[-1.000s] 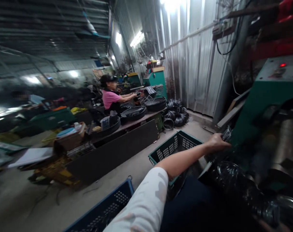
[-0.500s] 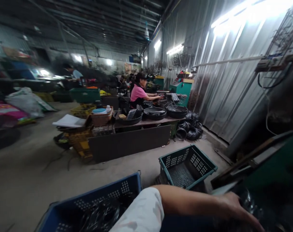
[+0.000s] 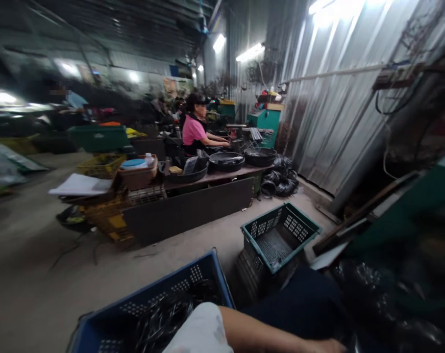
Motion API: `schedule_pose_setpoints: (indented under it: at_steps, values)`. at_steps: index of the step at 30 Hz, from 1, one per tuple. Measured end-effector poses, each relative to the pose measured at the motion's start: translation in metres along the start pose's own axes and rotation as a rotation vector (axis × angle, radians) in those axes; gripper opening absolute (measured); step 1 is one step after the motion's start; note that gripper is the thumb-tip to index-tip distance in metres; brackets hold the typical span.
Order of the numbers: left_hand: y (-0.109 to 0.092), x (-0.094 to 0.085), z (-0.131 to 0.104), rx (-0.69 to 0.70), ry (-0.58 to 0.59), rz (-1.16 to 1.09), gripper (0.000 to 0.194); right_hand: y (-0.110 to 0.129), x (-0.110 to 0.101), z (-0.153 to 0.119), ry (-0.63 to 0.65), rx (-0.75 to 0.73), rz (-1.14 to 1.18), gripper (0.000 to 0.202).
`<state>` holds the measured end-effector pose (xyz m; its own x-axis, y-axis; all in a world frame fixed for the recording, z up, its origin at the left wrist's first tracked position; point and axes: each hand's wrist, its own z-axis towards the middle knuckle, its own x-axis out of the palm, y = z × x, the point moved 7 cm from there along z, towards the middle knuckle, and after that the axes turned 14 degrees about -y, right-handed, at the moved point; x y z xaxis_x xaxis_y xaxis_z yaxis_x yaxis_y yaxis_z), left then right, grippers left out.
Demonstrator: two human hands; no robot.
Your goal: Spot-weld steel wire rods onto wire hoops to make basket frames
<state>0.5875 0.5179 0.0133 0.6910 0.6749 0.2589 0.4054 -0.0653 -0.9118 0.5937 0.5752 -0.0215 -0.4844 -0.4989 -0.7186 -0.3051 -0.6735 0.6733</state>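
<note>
The person's left hand (image 3: 327, 347) shows only as its upper edge at the very bottom of the view, at the end of a bare forearm that runs out from a white patterned sleeve (image 3: 200, 333). Whether its fingers are curled, spread or gripping anything cannot be told, since the frame cuts them off. The right hand does not appear at all.

Just beyond that hand, to its far right, lies a heap of glossy black wire rings wrapped in dark plastic (image 3: 377, 299); the hand is nearest to this heap, and the arm stretches across the person's dark-trousered lap towards it, which suggests the heap sits where it can be reached from a seated position.

On the near side of the forearm stands a blue perforated plastic crate (image 3: 193, 277) with more black coiled rings (image 3: 163, 316) tangled inside it, close enough to be filled or emptied without rising. Ahead of the hand, a little farther off, a green perforated plastic crate (image 3: 299, 228) stands tilted on a stack of dark mats, with no contents visible.

To the right rises a green machine housing (image 3: 421, 196) against a corrugated metal wall (image 3: 318, 122). Well away, across the concrete floor, a person in a pink shirt (image 3: 193, 130) sits at a long low bench (image 3: 193, 208) carrying round black pans (image 3: 226, 161).
</note>
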Motion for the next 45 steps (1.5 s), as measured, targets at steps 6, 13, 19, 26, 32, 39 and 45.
schedule_pose_setpoints:
  at_steps: [6,13,19,26,32,39,45]
  values:
    - [0.063,-0.011,0.002,-0.279,0.183,0.08,0.046,-0.047,-0.017,-0.12,-0.11,0.426,0.25,0.07]
    - [0.091,-0.012,0.017,-0.376,0.266,-0.12,0.035,-0.033,-0.037,-0.126,-0.094,0.599,0.772,0.059]
    - [0.093,-0.012,0.017,-0.475,0.183,-0.225,0.048,-0.065,-0.052,-0.118,-0.286,0.61,0.607,0.044]
    - [0.1,-0.011,0.019,-0.472,0.138,-0.223,0.053,-0.063,-0.05,-0.068,-0.479,0.394,0.366,0.029]
    - [0.104,-0.021,0.02,-0.455,0.077,-0.215,0.046,-0.043,-0.057,-0.063,-0.539,0.384,0.321,0.022]
    - [0.1,-0.016,0.02,-0.426,0.083,-0.244,0.03,-0.052,-0.084,-0.058,-0.539,0.511,0.562,0.028]
    - [0.095,-0.008,0.017,-0.472,0.223,-0.315,0.034,-0.068,-0.081,-0.051,-0.457,0.612,0.763,0.043]
